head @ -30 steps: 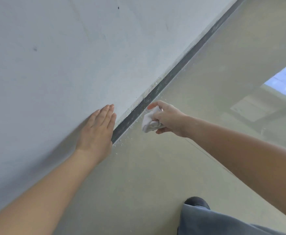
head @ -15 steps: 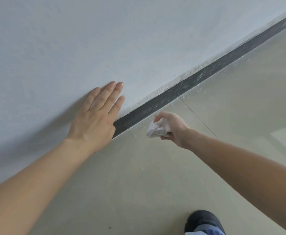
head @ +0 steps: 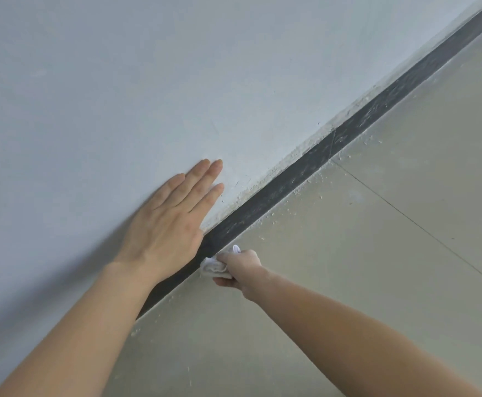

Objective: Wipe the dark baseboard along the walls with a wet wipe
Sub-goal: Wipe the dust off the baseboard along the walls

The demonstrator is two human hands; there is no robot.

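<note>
Pale grey-white painted wall (head: 119, 81) fills the left of the view. The left hand (head: 171, 224) lies flat against it, fingers (head: 202, 179) extended and released, grasping nothing; judged to be a brace that takes the person's weight while they lean low.

Just right of that hand runs the dark, narrow baseboard strip (head: 291, 181), diagonally from lower left to upper right where wall meets floor. Its face shows pale scuffs and dust, heavier toward the far upper right. A ragged crust of plaster sits along its top edge.

The crumpled white wet wipe (head: 212, 266) is pressed to the baseboard's lower edge, near the left hand's heel. The right hand (head: 241, 267) is clenched round the wipe, bunching it into a pad, probably to give firm contact on a thin strip.

Further right: beige tiled floor (head: 377, 282), white flecks scattered beside the baseboard, one thin grout line crossing it.

Judgement: wiping under way; the long run toward the upper right looks undone.
</note>
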